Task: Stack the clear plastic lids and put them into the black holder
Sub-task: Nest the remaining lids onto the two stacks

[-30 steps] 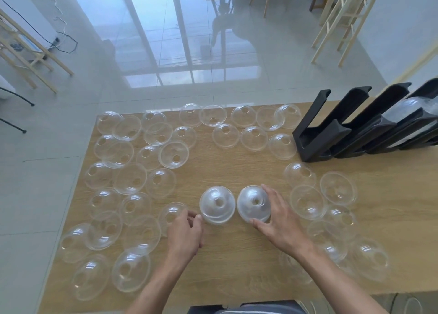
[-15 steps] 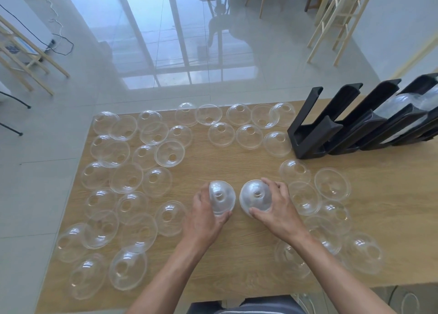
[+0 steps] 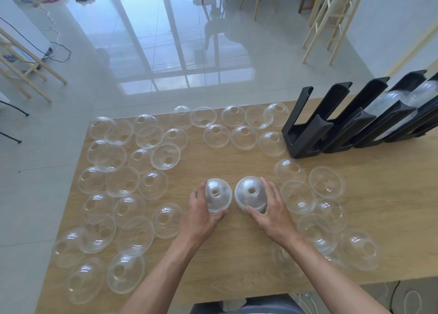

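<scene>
Left hand (image 3: 201, 215) now has its fingers wrapped round the left stack of lids (image 3: 218, 194), tipped a bit off the table (image 3: 237, 249), where a second ago it was only reaching in. Right hand (image 3: 272, 209) clamps the right stack (image 3: 250, 193), just beside the left one. Looks like they're about to get merged. The black holder (image 3: 308, 133) sits well beyond them, to the right, with loose lids scattered all round.

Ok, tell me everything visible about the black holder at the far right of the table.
The black holder looks like matte plastic: a row of slanted, open-topped channels with tall back arms, standing on the wooden table. The nearest channels look empty; the farther ones hold stacked clear lids. Neither hand touches it; its right end runs out of frame.
</scene>
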